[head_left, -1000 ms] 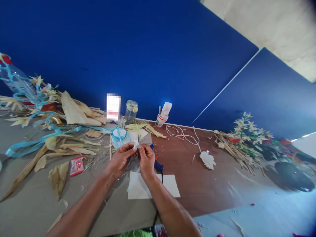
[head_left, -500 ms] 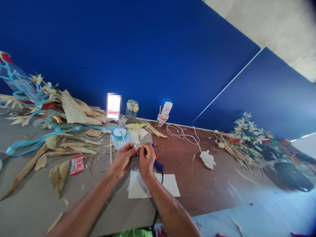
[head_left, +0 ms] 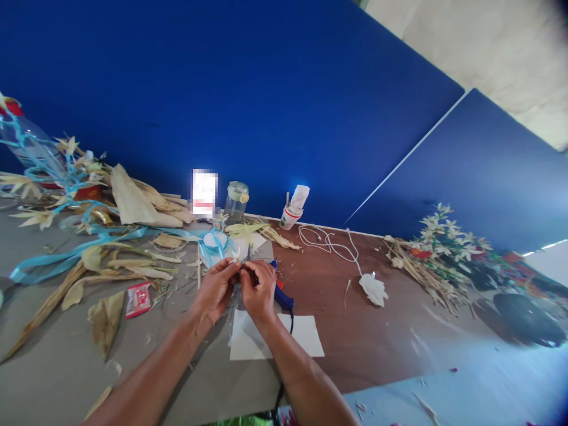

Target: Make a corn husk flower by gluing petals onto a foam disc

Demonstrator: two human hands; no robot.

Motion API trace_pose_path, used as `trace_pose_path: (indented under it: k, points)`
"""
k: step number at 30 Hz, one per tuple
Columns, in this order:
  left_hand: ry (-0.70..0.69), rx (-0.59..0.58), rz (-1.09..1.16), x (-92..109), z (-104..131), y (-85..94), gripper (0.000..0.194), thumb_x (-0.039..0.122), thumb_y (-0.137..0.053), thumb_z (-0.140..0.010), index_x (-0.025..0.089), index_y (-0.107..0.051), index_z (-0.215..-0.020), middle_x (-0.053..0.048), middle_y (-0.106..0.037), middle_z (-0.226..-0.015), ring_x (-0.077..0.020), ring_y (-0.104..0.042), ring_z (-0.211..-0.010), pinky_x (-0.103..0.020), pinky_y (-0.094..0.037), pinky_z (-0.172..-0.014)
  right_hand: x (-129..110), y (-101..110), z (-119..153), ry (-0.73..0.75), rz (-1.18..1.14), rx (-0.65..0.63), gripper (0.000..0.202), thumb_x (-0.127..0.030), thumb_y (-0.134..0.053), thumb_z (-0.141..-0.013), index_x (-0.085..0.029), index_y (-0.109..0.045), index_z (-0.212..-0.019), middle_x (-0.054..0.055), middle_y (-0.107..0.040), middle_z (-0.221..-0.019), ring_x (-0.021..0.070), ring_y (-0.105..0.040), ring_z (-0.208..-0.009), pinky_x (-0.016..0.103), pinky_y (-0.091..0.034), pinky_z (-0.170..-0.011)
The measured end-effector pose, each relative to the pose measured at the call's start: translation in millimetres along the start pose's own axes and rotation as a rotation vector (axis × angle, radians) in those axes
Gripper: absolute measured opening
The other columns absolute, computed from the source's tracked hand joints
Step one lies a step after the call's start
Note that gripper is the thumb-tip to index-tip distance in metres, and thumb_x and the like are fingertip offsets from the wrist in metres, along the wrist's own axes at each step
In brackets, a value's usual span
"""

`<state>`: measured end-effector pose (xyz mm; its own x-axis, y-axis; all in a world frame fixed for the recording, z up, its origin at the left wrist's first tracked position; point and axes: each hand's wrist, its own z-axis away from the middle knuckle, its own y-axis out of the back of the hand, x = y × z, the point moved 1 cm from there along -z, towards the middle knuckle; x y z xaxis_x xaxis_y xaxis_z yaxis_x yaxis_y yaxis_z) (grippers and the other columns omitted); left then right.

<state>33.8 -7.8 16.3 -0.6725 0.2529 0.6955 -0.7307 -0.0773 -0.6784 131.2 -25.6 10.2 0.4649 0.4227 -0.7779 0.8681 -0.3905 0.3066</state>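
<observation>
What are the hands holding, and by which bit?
The left hand pinches a small whitish piece by its lower end; what the right hand grips, I can't tell.

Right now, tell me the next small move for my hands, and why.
Probably ease the right hand slightly toward the small whitish piece: the left hand seems to pinch that piece, and a slim grey tip, too small to identify, shows close beside it at the right hand's fingers.
</observation>
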Motion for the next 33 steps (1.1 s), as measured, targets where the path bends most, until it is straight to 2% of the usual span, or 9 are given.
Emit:
trace_pose_path:
  k: [3,6,9,12,15,18,23,27,33]
  points:
    - [0.006,-0.046,-0.034,4,-3,4.5,0.019,0.021,-0.076,-0.057,0.014,-0.059,-0.061,0.004,-0.057,-0.055,-0.0064,-0.051,-0.05,-0.018,-0.041,-0.052,2,-1,-1,-0.287,-0.347,-0.096,0.02,-0.034,-0.054,-0.079,-0.017,-0.064,-0.074,0.002,-0.06,-0.067,0.0141,-0.053,-0.061,0.026,-0.04,-0.058]
    - [0.033,-0.096,-0.052,7,-3,6.5,0.018,0.02,-0.076,-0.058,0.014,-0.059,-0.062,0.003,-0.058,-0.056,-0.0082,-0.053,-0.052,-0.02,-0.042,-0.054,6,-4,-3,-0.563,-0.613,-0.125,0.026,-0.04,-0.059,-0.073,-0.016,-0.06,-0.063,-0.002,-0.052,-0.053,0.0082,-0.039,-0.045,0.022,-0.03,-0.044]
    - [0.04,-0.086,-0.052,9,-2,5.0,0.017,0.017,-0.077,-0.056,0.015,-0.061,-0.063,0.003,-0.059,-0.057,-0.009,-0.053,-0.052,-0.021,-0.042,-0.053,9,-6,-5,-0.698,-0.779,-0.169,0.02,-0.034,-0.067,-0.065,-0.016,-0.059,-0.064,-0.004,-0.051,-0.051,0.0058,-0.035,-0.042,0.02,-0.024,-0.041]
    - [0.025,-0.073,-0.049,8,-2,2.7,0.017,0.016,-0.076,-0.054,0.016,-0.06,-0.059,0.003,-0.057,-0.055,-0.0079,-0.049,-0.05,-0.02,-0.039,-0.05,8,-7,-6,-0.73,-0.803,-0.191,0.016,-0.031,-0.068,-0.061,-0.017,-0.06,-0.063,-0.005,-0.049,-0.049,0.0061,-0.036,-0.042,0.02,-0.026,-0.041]
    - [-0.002,-0.079,-0.058,4,-3,3.5,0.015,0.017,-0.076,-0.056,0.016,-0.061,-0.058,0.004,-0.054,-0.054,-0.0068,-0.046,-0.049,-0.019,-0.038,-0.05,7,-8,-6,-0.657,-0.74,-0.12,0.013,-0.029,-0.065,-0.062,-0.017,-0.06,-0.063,-0.004,-0.051,-0.05,0.0081,-0.042,-0.046,0.021,-0.033,-0.046]
    - [-0.024,-0.105,-0.09,2,-5,6.6,0.012,0.017,-0.075,-0.058,0.016,-0.064,-0.063,0.003,-0.055,-0.057,-0.0075,-0.047,-0.052,-0.02,-0.038,-0.053,6,-6,-6,-0.499,-0.556,-0.051,0.011,-0.028,-0.059,-0.068,-0.018,-0.059,-0.064,-0.004,-0.053,-0.053,0.0104,-0.046,-0.05,0.024,-0.038,-0.053]
    - [-0.009,-0.163,-0.088,3,0,4.3,0.017,0.019,-0.075,-0.058,0.015,-0.067,-0.073,0.001,-0.059,-0.064,-0.0089,-0.05,-0.058,-0.02,-0.04,-0.058,4,3,-5,-0.167,-0.069,0.05,0.014,-0.023,-0.051,-0.077,-0.02,-0.059,-0.067,0.0,-0.058,-0.064,0.0142,-0.051,-0.062,0.027,-0.038,-0.063]
    - [-0.028,-0.104,-0.045,1,7,-5.6,0.019,0.016,-0.077,-0.056,0.016,-0.063,-0.069,0.003,-0.057,-0.063,-0.0072,-0.049,-0.057,-0.019,-0.039,-0.058,3,6,-4,0.095,0.256,0.086,0.016,-0.019,-0.049,-0.081,-0.019,-0.062,-0.072,0.001,-0.061,-0.069,0.0154,-0.054,-0.069,0.032,-0.032,-0.075]
    - [-0.039,-0.128,-0.074,0,12,-7.6,0.029,0.009,-0.072,-0.054,0.018,-0.066,-0.081,0.001,-0.064,-0.076,-0.0114,-0.057,-0.072,-0.019,-0.043,-0.067,5,7,-6,0.14,0.416,0.101,0.021,-0.017,-0.046,-0.084,-0.02,-0.06,-0.069,0.0,-0.058,-0.064,0.0139,-0.053,-0.065,0.031,-0.029,-0.076]
